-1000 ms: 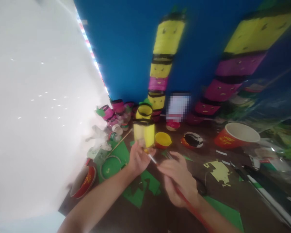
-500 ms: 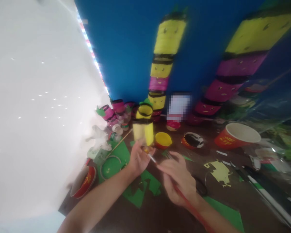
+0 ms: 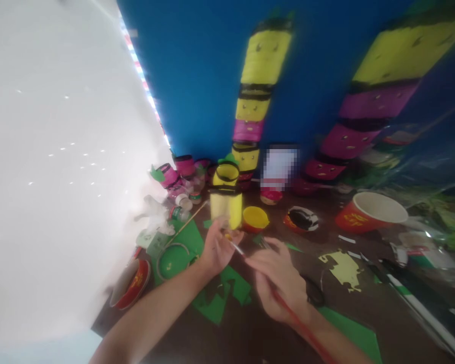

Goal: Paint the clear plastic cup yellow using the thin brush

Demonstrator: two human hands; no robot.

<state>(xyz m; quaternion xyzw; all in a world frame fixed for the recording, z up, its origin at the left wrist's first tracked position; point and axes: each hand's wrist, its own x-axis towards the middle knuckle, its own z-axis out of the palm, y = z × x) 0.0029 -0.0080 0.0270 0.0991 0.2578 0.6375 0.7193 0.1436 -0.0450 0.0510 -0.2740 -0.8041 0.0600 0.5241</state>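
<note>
My left hand (image 3: 218,248) is closed around the lower part of a yellow cup (image 3: 232,208) with a black rim, tilted so that part of its side looks paler. In my right hand (image 3: 278,280) is a paintbrush (image 3: 299,326) with a red handle, held like a pen. Its tip meets the lower end of the cup near my left fingers; whether it touches is too blurred to tell. Just right of the cup stands a red bowl of yellow paint (image 3: 255,217). A bowl of black paint (image 3: 301,219) is further right.
Yellow and pink painted pots with faces stand stacked in towers (image 3: 248,131) against the blue wall. Green paper (image 3: 212,303) and a yellow scrap (image 3: 343,269) lie on the dark table. A large red bucket (image 3: 371,212) is at right, a red bowl (image 3: 131,284) at left.
The yellow cup has shifted slightly to the right and down and turned a little in my left hand. The brush and my right hand stay almost in place.
</note>
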